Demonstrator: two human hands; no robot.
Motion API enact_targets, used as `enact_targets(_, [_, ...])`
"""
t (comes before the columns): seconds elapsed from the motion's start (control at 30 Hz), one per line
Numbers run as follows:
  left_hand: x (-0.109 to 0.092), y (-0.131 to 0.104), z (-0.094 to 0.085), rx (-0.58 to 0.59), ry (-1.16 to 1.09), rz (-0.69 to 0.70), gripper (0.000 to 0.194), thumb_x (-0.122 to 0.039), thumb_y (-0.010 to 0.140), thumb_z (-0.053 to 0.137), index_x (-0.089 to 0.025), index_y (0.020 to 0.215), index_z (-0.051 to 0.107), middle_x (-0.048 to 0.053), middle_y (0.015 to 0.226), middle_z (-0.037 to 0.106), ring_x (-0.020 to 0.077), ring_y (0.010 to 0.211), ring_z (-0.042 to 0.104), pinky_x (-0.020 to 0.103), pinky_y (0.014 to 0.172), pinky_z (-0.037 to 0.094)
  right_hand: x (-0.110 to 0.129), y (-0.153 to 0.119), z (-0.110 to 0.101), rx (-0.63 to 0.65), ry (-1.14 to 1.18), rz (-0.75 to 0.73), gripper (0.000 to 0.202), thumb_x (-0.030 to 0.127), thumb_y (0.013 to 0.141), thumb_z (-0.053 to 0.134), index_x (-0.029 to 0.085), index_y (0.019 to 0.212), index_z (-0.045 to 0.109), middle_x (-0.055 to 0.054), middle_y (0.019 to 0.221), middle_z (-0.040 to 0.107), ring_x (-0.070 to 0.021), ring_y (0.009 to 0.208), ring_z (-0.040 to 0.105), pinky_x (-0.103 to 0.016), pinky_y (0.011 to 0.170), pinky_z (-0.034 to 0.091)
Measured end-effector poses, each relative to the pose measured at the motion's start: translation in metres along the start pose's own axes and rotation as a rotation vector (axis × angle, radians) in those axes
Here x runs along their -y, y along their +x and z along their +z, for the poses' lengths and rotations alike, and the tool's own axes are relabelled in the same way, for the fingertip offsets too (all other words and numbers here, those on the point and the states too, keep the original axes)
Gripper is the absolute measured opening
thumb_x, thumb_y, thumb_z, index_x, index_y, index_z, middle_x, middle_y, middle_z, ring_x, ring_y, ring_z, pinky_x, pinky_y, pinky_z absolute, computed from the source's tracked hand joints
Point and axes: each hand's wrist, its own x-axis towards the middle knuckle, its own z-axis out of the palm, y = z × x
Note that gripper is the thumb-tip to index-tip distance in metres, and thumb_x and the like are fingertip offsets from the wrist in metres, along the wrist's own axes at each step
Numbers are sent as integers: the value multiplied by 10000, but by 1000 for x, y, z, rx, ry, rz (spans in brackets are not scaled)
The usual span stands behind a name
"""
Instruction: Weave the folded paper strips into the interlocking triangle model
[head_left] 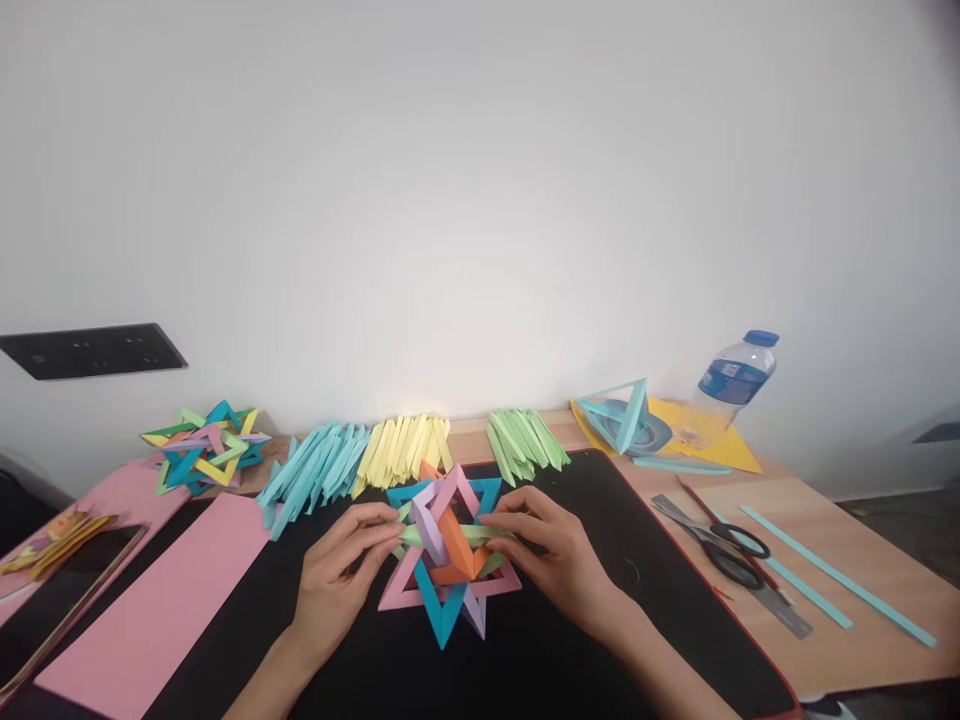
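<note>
Hands (442,535) level, facing inward over the mat (570,620), fingertips pinching opposite sides of a multicolored paper star (452,555)

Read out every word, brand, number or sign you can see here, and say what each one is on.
No text can be read.
Bottle label: pale print on blue, too small and blurred.
Ruler: any markings too small to read.
Black wall panel: any lettering too small to make out.
</note>
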Motion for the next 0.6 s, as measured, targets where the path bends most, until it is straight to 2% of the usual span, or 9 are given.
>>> enact_targets(0.23, [-4, 0, -3, 94, -14, -1, 127, -144, 810, 643, -196, 907, 706, 54, 870, 630, 180, 798, 630, 278, 654, 539, 10, -6, 15, -71, -61, -13, 153, 223, 868, 580, 190, 914, 721, -72, 767, 594, -162, 674, 565, -262, 521, 470])
enact_targets(0.47, [-1, -5, 1, 59, -8, 51, 150, -95, 831, 600, -198, 869, 703, 41, 839, 636, 155, 748, 629, 260, 612, 540, 12, -7, 16, -24, -143, -44, 170, 195, 880, 553, 205, 895, 723, -65, 736, 596, -165, 689, 529, -262, 526, 452])
enact_targets(0.6, [-1, -6, 3, 22, 25, 99, 158, -76, 813, 614, -200, 861, 700, 31, 808, 660, 145, 701, 633, 259, 608, 541, 10, -9, 18, -68, -127, -54, 181, 184, 880, 550, 229, 914, 722, -58, 728, 598, -171, 695, 536, -288, 573, 478])
